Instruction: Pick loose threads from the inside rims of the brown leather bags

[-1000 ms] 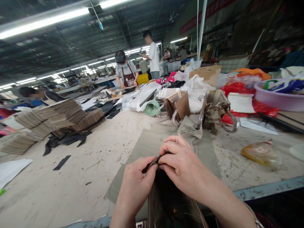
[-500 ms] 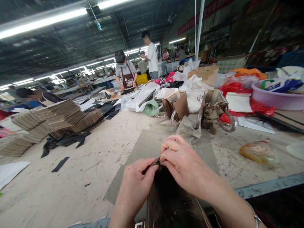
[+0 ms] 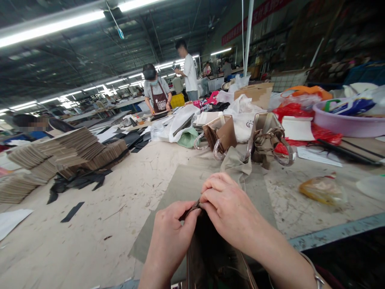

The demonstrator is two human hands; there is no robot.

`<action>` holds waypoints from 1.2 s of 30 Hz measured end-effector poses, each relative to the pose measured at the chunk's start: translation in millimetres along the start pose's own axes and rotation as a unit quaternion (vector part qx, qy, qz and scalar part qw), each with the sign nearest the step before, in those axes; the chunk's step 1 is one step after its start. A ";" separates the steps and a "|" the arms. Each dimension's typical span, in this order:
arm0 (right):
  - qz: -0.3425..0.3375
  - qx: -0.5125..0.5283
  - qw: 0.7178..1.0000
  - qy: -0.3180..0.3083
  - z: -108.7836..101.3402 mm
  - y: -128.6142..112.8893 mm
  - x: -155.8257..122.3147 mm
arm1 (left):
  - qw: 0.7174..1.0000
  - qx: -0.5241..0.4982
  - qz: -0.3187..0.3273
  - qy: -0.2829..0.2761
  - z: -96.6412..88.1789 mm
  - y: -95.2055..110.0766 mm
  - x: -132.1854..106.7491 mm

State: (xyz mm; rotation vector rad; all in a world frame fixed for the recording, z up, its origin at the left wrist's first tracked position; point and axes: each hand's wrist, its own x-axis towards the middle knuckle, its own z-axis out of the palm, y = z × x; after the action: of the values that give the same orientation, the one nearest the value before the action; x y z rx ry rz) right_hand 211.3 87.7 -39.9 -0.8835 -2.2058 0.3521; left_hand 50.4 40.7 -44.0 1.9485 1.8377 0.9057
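A dark brown handbag (image 3: 215,257) stands at the table's near edge, its opening toward me and its inside in shadow. My left hand (image 3: 173,228) pinches the far rim of the bag between thumb and fingers. Right beside it, my right hand (image 3: 227,204) is closed on the same rim, with its fingers curled over the edge. The fingertips of both hands nearly meet there. Exactly what lies between the right fingertips is hidden. Beneath the hands and bag spreads a grey-green sheet (image 3: 168,192) on the table.
Stacks of cut boards (image 3: 75,148) stand at left, near a black strip (image 3: 72,212). Two brown bags (image 3: 224,132) with clear-wrapped handles sit beyond my hands. At right are a plastic bag with yellow contents (image 3: 321,190) and a purple basin (image 3: 333,122). A co-worker (image 3: 158,94) stands across the table.
The view has shifted slightly, so the surroundings appear a little further left. Both hands keep their hold on the bag's rim, with only slight finger movement.
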 end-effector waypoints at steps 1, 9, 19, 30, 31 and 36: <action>0.004 -0.001 1.000 0.004 0.3 -0.5 0.0 | 1.000 0.004 0.003 0.004 0.4 0.2 -0.4; -0.006 0.033 0.999 -0.001 -1.3 3.5 0.3 | 1.000 -0.011 0.006 -0.005 -0.1 1.6 -0.7; -0.003 0.017 1.000 -0.007 -1.9 -0.6 -1.0 | 0.999 0.035 0.025 0.023 4.3 1.4 -1.9; 0.036 0.008 0.999 0.004 -11.6 18.6 -1.5 | 0.999 0.023 -0.030 0.035 3.4 1.5 0.5; 0.045 0.010 0.999 0.000 -12.3 19.7 -1.5 | 0.999 0.022 -0.030 0.036 3.2 1.5 0.3; 0.092 0.026 0.995 -0.019 -10.8 21.4 -2.3 | 0.998 0.027 -0.018 0.046 3.6 1.7 1.4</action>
State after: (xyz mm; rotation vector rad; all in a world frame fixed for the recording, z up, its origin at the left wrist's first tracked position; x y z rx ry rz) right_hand 230.6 101.5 -43.8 -1.0624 -2.1444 0.5152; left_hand 53.9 42.6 -45.3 1.9278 1.9608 0.9593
